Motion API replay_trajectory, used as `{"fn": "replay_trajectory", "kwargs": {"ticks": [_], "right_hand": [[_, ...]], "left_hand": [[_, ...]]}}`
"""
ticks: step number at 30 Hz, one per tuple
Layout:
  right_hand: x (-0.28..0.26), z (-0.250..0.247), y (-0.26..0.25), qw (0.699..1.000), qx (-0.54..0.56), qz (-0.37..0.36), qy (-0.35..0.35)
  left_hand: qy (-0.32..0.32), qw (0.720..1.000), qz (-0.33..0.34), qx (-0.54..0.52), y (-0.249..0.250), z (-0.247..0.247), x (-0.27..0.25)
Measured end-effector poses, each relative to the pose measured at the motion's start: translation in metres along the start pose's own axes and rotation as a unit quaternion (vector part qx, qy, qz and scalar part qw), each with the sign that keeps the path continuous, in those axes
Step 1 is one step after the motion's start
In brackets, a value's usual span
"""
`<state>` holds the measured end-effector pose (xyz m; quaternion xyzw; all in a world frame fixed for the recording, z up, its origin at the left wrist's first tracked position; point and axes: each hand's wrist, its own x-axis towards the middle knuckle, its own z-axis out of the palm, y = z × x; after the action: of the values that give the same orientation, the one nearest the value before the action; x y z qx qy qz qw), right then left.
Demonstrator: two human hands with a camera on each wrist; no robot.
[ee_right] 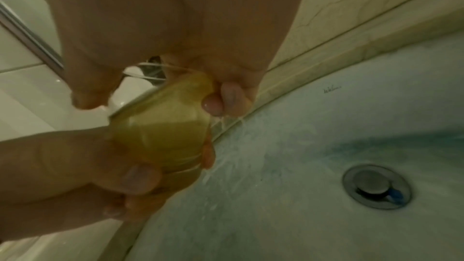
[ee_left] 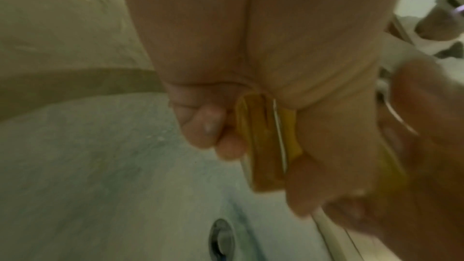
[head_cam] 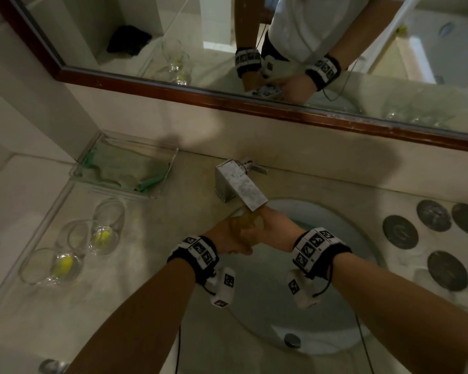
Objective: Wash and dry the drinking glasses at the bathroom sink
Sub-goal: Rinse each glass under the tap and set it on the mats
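A clear drinking glass (head_cam: 245,224), tinted yellow, is held tilted over the sink (head_cam: 343,292) just under the faucet spout (head_cam: 243,188). My left hand (head_cam: 234,240) grips it from the left, fingers curled round its base (ee_left: 266,146). My right hand (head_cam: 262,225) grips it from the right, fingertips (ee_right: 220,98) on its upper side. The glass (ee_right: 163,126) shows between both hands in the right wrist view, and water drips from it into the basin. Three more glasses (head_cam: 107,228) (head_cam: 75,238) (head_cam: 50,265) stand on the left counter, two showing yellow residue.
A glass tray (head_cam: 160,168) holding a folded cloth sits at the back left by the wall. Several dark round coasters (head_cam: 400,232) lie on the right counter. The drain plug (head_cam: 292,340) sits in the basin below my wrists. A mirror hangs above.
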<state>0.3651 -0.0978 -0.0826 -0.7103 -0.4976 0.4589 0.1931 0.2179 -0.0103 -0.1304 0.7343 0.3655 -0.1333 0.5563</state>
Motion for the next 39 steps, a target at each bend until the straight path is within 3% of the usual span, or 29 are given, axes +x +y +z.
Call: {"fn": "replay_trajectory", "kwargs": {"ticks": [6, 11, 13, 17, 20, 23, 29, 32, 35, 39], "right_hand": [[0.016, 0.019, 0.002, 0.994, 0.042, 0.07, 0.071], [0.021, 0.025, -0.007, 0.983, 0.097, 0.117, 0.105], [0.02, 0.026, -0.003, 0.983, 0.1, 0.11, 0.106], [0.014, 0.019, 0.004, 0.994, 0.071, 0.056, 0.068], [0.007, 0.013, 0.008, 0.999, 0.037, 0.021, 0.017], [0.009, 0.016, 0.014, 0.999, 0.031, 0.025, 0.008], [0.015, 0.024, 0.001, 0.995, 0.085, 0.034, 0.051], [0.027, 0.029, 0.001, 0.986, 0.125, 0.087, 0.069], [0.031, 0.029, 0.003, 0.978, 0.151, 0.122, 0.076], [0.03, 0.025, 0.009, 0.98, 0.147, 0.093, 0.094]], "left_hand": [[0.136, 0.991, 0.008, 0.013, 0.0, 0.016, 0.004], [0.285, 0.952, -0.047, 0.105, 0.008, 0.032, 0.003], [0.269, 0.958, -0.023, 0.097, 0.005, 0.032, 0.002], [0.117, 0.993, 0.02, 0.006, -0.003, 0.012, 0.002], [0.007, 0.999, -0.014, -0.05, -0.001, -0.003, -0.003], [-0.028, 0.996, -0.025, -0.078, 0.001, -0.008, -0.007], [0.091, 0.995, 0.002, -0.052, -0.009, 0.005, -0.002], [0.173, 0.983, -0.006, 0.054, -0.009, 0.017, 0.0], [0.259, 0.955, -0.018, 0.145, -0.003, 0.024, -0.004], [0.241, 0.955, 0.037, 0.167, 0.0, 0.021, -0.005]]}}
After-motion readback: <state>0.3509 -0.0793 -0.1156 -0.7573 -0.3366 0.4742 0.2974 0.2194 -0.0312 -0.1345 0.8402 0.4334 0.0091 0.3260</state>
